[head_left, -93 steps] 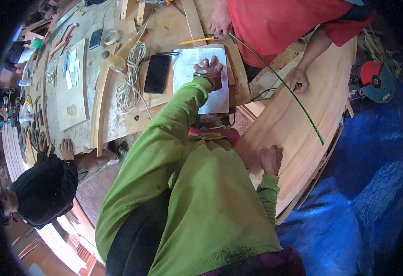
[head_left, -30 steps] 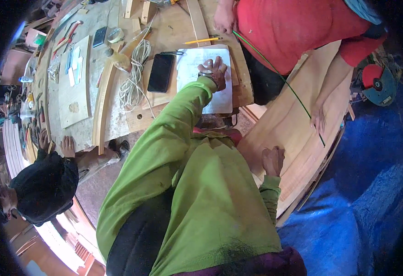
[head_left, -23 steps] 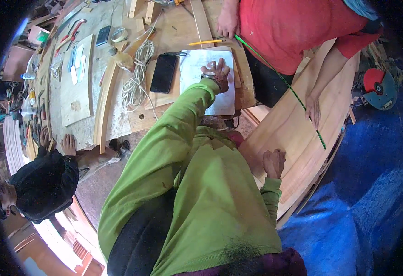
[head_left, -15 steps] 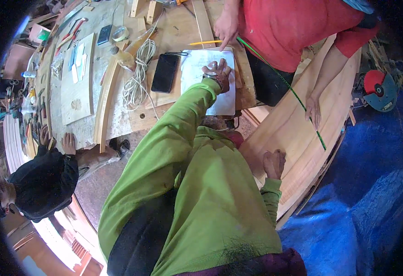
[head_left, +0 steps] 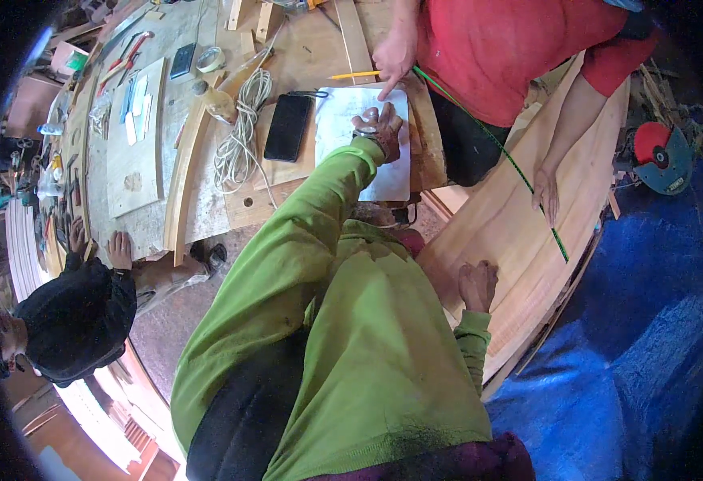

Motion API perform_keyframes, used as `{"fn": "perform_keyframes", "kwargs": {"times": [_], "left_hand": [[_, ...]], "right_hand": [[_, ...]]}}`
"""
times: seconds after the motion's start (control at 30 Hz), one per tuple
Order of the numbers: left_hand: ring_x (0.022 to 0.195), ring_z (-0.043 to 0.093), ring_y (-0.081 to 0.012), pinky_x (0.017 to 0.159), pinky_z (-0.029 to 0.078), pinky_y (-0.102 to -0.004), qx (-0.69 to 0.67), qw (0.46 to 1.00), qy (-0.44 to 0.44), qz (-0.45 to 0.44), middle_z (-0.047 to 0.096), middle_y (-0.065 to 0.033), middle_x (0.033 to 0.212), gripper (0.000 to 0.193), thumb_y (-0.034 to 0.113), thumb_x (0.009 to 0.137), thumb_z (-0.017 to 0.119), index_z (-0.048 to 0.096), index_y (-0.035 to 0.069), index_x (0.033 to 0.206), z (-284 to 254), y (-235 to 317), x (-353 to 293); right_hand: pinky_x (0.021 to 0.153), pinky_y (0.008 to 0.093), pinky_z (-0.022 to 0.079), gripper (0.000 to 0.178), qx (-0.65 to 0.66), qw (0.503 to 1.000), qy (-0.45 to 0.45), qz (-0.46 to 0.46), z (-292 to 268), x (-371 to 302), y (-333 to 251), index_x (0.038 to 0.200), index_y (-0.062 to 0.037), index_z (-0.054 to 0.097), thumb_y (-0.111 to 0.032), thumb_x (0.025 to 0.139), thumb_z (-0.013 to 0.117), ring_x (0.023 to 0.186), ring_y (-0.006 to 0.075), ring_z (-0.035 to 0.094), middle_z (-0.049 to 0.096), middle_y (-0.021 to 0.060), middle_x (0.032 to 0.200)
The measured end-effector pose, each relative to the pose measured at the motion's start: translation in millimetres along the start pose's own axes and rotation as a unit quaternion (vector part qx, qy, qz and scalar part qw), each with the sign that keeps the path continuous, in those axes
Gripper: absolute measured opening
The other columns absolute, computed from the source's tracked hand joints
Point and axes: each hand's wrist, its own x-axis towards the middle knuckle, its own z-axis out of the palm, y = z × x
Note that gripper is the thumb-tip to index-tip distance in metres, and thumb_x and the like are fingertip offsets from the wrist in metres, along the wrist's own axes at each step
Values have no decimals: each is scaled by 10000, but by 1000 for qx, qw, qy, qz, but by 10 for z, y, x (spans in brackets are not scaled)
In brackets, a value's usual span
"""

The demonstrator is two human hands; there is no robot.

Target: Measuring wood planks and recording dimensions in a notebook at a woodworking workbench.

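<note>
My left hand (head_left: 378, 132) lies on a white sheet of paper (head_left: 383, 178) with faint writing, fingers apart and holding nothing. My right hand (head_left: 478, 285) rests on a broad, pale wooden board (head_left: 520, 216), its fingers curled in and nothing seen in them. Across the paper, a co-worker in a red shirt points a finger of one hand (head_left: 395, 54) at its upper edge. That person's other hand (head_left: 545, 192) presses a thin green measuring tape (head_left: 512, 163) against the board. A yellow pencil (head_left: 355, 75) lies just beyond the paper.
Left of the paper are a black phone (head_left: 288, 128), a coiled pale cord (head_left: 243, 136) and a wooden strip (head_left: 187, 176). A second person in black (head_left: 79, 313) stands at the table's left edge. A circular saw blade (head_left: 664, 160) and a blue tarp (head_left: 608, 345) are at the right.
The co-worker's pointing hand has shifted slightly, its fingertip now lower over the paper's top edge. My left fingers have bent a little; my right hand stays on the board.
</note>
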Motion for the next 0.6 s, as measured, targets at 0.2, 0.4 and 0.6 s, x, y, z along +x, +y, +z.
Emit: {"fn": "perform_keyframes", "kwargs": {"times": [0.2, 0.4, 0.6], "left_hand": [[1229, 298, -396, 880, 309, -586, -14, 1000, 7, 9, 208, -100, 1417, 572, 223, 705, 542, 365, 152, 1245, -39, -18, -44], [1239, 280, -431, 897, 301, -601, -10, 999, 22, 29, 183, -106, 1438, 627, 232, 731, 514, 293, 117, 1306, 30, -57, -69], [1209, 313, -392, 857, 300, -595, 4, 996, 89, 18, 209, -84, 1432, 588, 234, 735, 480, 330, 140, 1296, 290, -102, -42]], "right_hand": [[810, 488, 426, 403, 7, 999, 27, 23, 13, -7, -19, 899, 103, 534, -269, 746, 500, 926, 432, 504, 524, 295, 958], [798, 470, 445, 370, 0, 999, 31, 8, 68, 6, 29, 854, 84, 555, -266, 746, 500, 920, 427, 512, 537, 280, 945], [763, 464, 466, 361, -6, 1000, 15, 4, 8, 5, 14, 844, 64, 567, -280, 739, 531, 910, 429, 522, 522, 279, 981]]}}
